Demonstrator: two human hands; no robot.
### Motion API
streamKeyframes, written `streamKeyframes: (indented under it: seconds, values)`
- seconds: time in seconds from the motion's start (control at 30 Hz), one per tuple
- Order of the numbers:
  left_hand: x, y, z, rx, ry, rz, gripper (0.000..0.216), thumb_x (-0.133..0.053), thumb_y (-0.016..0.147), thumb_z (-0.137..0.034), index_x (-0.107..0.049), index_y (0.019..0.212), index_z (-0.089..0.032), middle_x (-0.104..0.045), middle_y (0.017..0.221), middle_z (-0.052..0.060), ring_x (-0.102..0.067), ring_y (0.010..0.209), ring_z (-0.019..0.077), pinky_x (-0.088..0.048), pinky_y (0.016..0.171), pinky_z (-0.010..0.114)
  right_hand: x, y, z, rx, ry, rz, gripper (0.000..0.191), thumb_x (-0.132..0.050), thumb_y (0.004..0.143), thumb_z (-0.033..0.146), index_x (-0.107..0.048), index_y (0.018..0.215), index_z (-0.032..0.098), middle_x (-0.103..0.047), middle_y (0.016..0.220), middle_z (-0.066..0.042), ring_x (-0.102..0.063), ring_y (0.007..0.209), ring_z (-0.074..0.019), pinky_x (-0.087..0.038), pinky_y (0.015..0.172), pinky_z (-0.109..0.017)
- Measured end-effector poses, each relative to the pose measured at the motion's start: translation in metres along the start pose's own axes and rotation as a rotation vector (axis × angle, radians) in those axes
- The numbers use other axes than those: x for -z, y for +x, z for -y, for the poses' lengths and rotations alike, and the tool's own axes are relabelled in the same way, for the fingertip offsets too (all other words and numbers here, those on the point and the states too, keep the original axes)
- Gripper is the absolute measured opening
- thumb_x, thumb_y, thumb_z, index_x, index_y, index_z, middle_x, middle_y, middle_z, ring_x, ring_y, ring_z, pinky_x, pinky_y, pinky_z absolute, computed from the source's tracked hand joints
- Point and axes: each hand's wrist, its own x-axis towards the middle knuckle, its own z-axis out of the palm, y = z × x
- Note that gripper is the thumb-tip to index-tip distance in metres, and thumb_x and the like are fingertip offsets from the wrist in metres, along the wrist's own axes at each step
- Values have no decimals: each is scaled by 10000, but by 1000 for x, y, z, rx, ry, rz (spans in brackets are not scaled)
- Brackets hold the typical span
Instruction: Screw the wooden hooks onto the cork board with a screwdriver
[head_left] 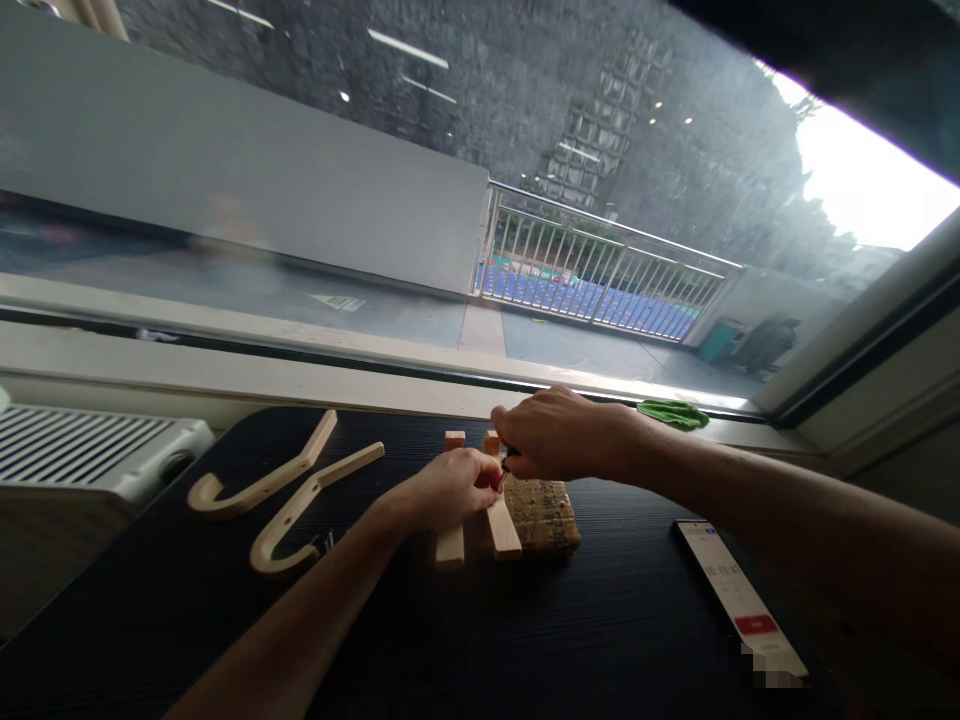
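My right hand (551,432) is closed around a screwdriver (511,455), mostly hidden in the fist, with a dark handle and a thin shaft slanting down. Its tip meets the upper face of a pale wooden bar (504,530). Right at that tip, the fingers of my left hand (454,485) are pinched together; what they grip is too small to tell. A second wooden bar (450,547) lies alongside, partly under my left hand. The first bar rests against or on a brown patterned block (551,520); its exact support is hidden.
Two hook-shaped wooden pieces (281,535) (262,485) lie at the left, with small dark screws (324,543) beside the nearer one. A phone (739,590) lies at the right on the black table (600,640). A green cloth (673,413) is on the windowsill; a radiator (97,450) stands left.
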Motion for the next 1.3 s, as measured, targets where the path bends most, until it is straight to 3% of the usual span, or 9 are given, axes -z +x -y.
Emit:
streamKeyframes:
  seconds: [0.17,0.33,0.5,0.77,0.93,1.07,1.17,1.3]
  values:
    - [-1,0,2,-20,0,1,187,-491,763,-304,-628,750,-178,-619,693,-12,-538,639,128,-328,562,225,-4,-1,0,-14,-57,-51,217,-460,845,296,-584,904,128,-659,791,-73,-601,689,-178,-366,556,-266]
    - [-2,1,5,-22,1,-2,190,-495,759,-300,-643,760,-181,-621,699,-12,-538,634,128,-327,557,226,2,-9,-3,71,31,-39,274,-539,774,221,-562,1042,167,-657,880,-45,-578,719,-157,-328,532,-247]
    - [-2,2,5,-17,5,-8,186,-504,752,-297,-640,717,-175,-627,695,-5,-546,645,131,-331,565,227,7,-8,-7,94,24,-17,167,-489,817,160,-621,917,142,-655,876,-49,-548,695,-125,-313,538,-243]
    - [0,0,-1,-17,-22,7,189,-486,758,-285,-642,735,-182,-645,709,-4,-565,655,133,-349,561,217,3,-1,-2,72,-31,-5,215,-453,873,239,-623,795,134,-641,744,-32,-515,588,-105,-294,499,-242]
    - [0,-1,0,-28,0,-12,181,-492,749,-286,-631,694,-185,-625,670,-13,-553,635,129,-339,549,216,0,0,0,27,-105,-19,263,-405,884,274,-620,811,142,-639,758,-49,-543,615,-144,-282,484,-254]
    - [0,-1,0,-39,-30,1,182,-484,752,-279,-640,744,-185,-632,689,-17,-559,643,129,-346,559,215,1,-4,-3,-2,0,-22,299,-472,827,382,-591,982,156,-647,754,-35,-547,596,-144,-322,520,-265]
    - [0,-2,0,-49,-29,8,184,-481,752,-271,-643,738,-183,-635,703,-17,-559,649,130,-346,562,216,4,-8,-5,25,16,-30,258,-514,800,258,-573,1041,187,-654,805,-20,-558,650,-139,-321,545,-260]
    - [0,-1,1,-63,-15,-1,184,-483,758,-274,-635,710,-183,-629,690,-18,-548,640,129,-335,555,221,5,-10,-7,50,10,-39,138,-537,793,190,-618,904,181,-654,851,-21,-556,699,-131,-299,537,-249]
